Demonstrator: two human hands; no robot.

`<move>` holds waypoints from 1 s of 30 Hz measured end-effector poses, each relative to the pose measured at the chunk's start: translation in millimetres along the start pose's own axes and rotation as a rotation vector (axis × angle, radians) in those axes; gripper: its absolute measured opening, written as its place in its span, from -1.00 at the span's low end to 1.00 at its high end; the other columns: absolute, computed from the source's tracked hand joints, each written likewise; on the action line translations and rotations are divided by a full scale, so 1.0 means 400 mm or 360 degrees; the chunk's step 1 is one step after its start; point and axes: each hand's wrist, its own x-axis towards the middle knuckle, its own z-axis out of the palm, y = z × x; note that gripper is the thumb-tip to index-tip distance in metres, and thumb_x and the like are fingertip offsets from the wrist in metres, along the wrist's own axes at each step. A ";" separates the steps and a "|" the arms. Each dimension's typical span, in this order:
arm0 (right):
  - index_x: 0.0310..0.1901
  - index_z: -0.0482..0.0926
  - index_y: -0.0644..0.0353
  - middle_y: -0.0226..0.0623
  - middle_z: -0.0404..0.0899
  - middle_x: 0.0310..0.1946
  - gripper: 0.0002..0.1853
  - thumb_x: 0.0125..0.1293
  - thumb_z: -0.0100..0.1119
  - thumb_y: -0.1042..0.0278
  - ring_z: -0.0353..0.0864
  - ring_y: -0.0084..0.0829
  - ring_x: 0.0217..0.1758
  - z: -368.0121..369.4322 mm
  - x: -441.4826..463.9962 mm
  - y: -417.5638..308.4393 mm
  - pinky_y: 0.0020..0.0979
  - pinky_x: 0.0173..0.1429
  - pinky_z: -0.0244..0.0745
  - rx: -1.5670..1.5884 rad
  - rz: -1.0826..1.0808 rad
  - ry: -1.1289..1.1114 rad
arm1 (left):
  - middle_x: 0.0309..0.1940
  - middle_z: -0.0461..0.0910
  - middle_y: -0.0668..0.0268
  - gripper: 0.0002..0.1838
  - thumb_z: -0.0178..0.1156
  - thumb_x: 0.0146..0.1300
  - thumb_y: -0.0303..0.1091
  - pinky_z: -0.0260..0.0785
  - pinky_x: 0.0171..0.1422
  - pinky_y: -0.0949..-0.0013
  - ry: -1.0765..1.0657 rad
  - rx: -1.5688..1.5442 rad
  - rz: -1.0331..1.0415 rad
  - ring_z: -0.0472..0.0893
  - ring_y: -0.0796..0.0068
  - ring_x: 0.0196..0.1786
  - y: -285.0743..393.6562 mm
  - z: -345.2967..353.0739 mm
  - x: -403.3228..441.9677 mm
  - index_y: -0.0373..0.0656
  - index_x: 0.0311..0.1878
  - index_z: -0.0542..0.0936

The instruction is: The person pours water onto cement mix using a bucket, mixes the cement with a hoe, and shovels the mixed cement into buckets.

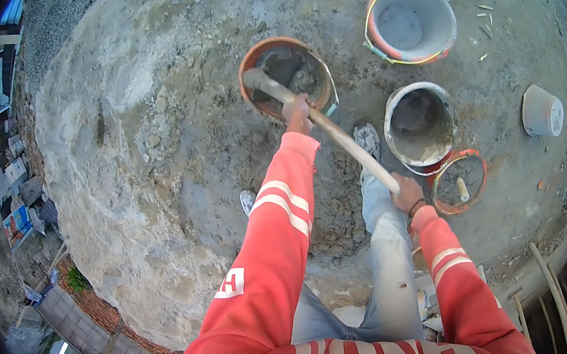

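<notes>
Far left of the left hand [297, 113], red brickwork [99, 312]; nearer, a wide stretch of pale, rough ground [107, 200]. Below and left of the same hand, one shoe [247, 201]. Just past the fingers and slightly left, an orange-rimmed bucket [255, 53] with wet grey mix inside. Gripping a long wooden handle [351, 145] in the left hand, fingers wrapped round, over the bucket's near rim; far end of the handle down in the bucket, cannot tell its shape there. Between the hands, under the slanting handle, the other shoe [367, 140]. Gripping the handle's near end in the right hand [408, 193], fingers closed round. Beyond the right hand and slightly right, a white-rimmed bucket [416, 87] with grey mix; farther past, a red-rimmed bucket [438, 17], grey-coated inside. Just right of the right hand, an orange-red round rim [485, 172] around a short pale stick [462, 188]. Farther right, another pale bucket [536, 111], upturned or tipped, cannot tell which.
</notes>
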 end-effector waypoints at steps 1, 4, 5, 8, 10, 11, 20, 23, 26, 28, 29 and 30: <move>-0.17 0.49 0.04 0.01 0.60 -0.43 -0.73 0.04 0.20 0.33 0.58 0.12 -0.30 -0.006 0.004 0.010 0.05 -0.23 0.48 0.0014 -0.0028 -0.0026 | -0.62 0.39 0.33 -0.84 0.20 0.12 -0.51 0.40 -0.50 0.22 -0.0059 -0.0049 0.0080 0.43 0.42 -0.60 0.003 -0.002 -0.024 -0.17 -0.34 0.38; -0.23 0.45 0.05 -0.09 0.59 -0.53 -0.75 0.04 0.23 0.28 0.61 0.03 -0.40 -0.048 -0.017 0.004 -0.01 -0.34 0.48 -0.0208 -0.0188 0.0095 | -0.63 0.37 0.36 -0.84 0.20 0.11 -0.52 0.37 -0.51 0.23 0.0041 -0.0387 0.0044 0.41 0.45 -0.61 0.048 -0.051 -0.109 -0.15 -0.36 0.38; -0.23 0.45 0.05 -0.09 0.59 -0.53 -0.75 0.04 0.23 0.28 0.61 0.03 -0.40 -0.067 -0.030 -0.013 -0.01 -0.34 0.48 -0.0212 -0.0202 0.0092 | -0.63 0.35 0.38 -0.83 0.20 0.12 -0.50 0.35 -0.48 0.28 -0.0057 -0.0519 0.0045 0.37 0.49 -0.61 0.075 -0.084 -0.169 -0.13 -0.35 0.37; -0.03 0.46 -0.03 -0.15 0.63 -0.44 -0.55 -0.03 0.29 0.24 0.64 -0.05 -0.37 -0.132 -0.082 -0.112 -0.08 -0.27 0.52 -0.0429 -0.0289 -0.0147 | -0.62 0.30 0.41 -0.83 0.20 0.14 -0.48 0.36 -0.44 0.33 -0.0179 -0.0736 0.0123 0.33 0.54 -0.60 0.147 -0.229 -0.288 -0.10 -0.35 0.37; -0.08 0.44 -0.02 -0.23 0.63 -0.43 -0.57 -0.04 0.29 0.23 0.64 -0.08 -0.39 -0.147 -0.161 -0.226 -0.08 -0.32 0.51 -0.0479 -0.0521 -0.0220 | -0.62 0.29 0.42 -0.83 0.21 0.15 -0.47 0.36 -0.43 0.34 -0.0192 -0.0785 0.0165 0.33 0.56 -0.59 0.191 -0.349 -0.333 -0.09 -0.34 0.38; -0.08 0.44 -0.02 -0.23 0.63 -0.43 -0.57 -0.04 0.29 0.23 0.64 -0.08 -0.39 -0.136 -0.202 -0.283 -0.08 -0.32 0.51 -0.0499 -0.0530 -0.0215 | -0.61 0.28 0.43 -0.83 0.21 0.16 -0.47 0.36 -0.41 0.36 -0.0206 -0.0808 0.0200 0.32 0.58 -0.59 0.215 -0.407 -0.339 -0.08 -0.34 0.38; -0.18 0.43 -0.01 -0.26 0.60 -0.45 -0.73 0.02 0.14 0.38 0.64 -0.07 -0.41 0.196 -0.282 -0.796 -0.10 -0.38 0.52 -0.0428 -0.0290 0.0061 | -0.57 0.35 0.32 -0.74 0.16 0.20 -0.53 0.39 -0.57 0.34 0.0023 -0.0616 0.0157 0.40 0.46 -0.61 0.243 -0.802 -0.127 -0.17 -0.20 0.25; -0.17 0.44 -0.01 -0.26 0.59 -0.48 -0.76 0.07 0.09 0.40 0.64 -0.10 -0.42 0.323 -0.218 -0.836 -0.10 -0.38 0.52 -0.0590 -0.0243 0.0170 | -0.56 0.36 0.28 -0.73 0.14 0.22 -0.52 0.37 -0.60 0.34 0.0030 -0.0400 0.0162 0.40 0.46 -0.64 0.193 -0.825 -0.063 -0.19 -0.18 0.22; -0.15 0.40 0.00 -0.26 0.60 -0.41 -0.69 0.02 0.17 0.38 0.64 -0.08 -0.36 0.409 -0.172 -0.792 -0.06 -0.35 0.51 -0.0644 -0.0118 0.0177 | -0.58 0.36 0.30 -0.80 0.14 0.21 -0.51 0.39 -0.60 0.35 -0.0042 -0.0358 0.0188 0.42 0.45 -0.64 0.101 -0.808 0.019 -0.23 -0.26 0.27; -0.17 0.43 0.00 -0.27 0.59 -0.45 -0.76 0.08 0.12 0.38 0.65 -0.11 -0.39 0.430 -0.164 -0.743 -0.10 -0.38 0.52 -0.0723 -0.0062 0.0151 | -0.59 0.36 0.29 -0.83 0.10 0.22 -0.52 0.37 -0.61 0.35 -0.0029 -0.0188 0.0098 0.41 0.46 -0.64 0.022 -0.771 0.056 -0.24 -0.26 0.28; -0.19 0.46 -0.01 -0.27 0.59 -0.49 -0.82 0.14 0.08 0.37 0.66 -0.13 -0.42 0.433 -0.174 -0.710 -0.14 -0.41 0.53 -0.0788 -0.0006 0.0149 | -0.58 0.36 0.29 -0.85 0.07 0.22 -0.53 0.35 -0.62 0.36 -0.0044 -0.0135 0.0037 0.40 0.48 -0.65 -0.032 -0.751 0.069 -0.26 -0.27 0.28; -0.19 0.46 -0.01 -0.27 0.59 -0.49 -0.82 0.14 0.08 0.37 0.66 -0.13 -0.42 0.435 -0.192 -0.663 -0.14 -0.41 0.53 -0.0785 0.0014 0.0128 | -0.58 0.36 0.29 -0.85 0.07 0.22 -0.53 0.35 -0.62 0.36 -0.0040 -0.0119 0.0013 0.40 0.48 -0.65 -0.100 -0.737 0.065 -0.26 -0.27 0.28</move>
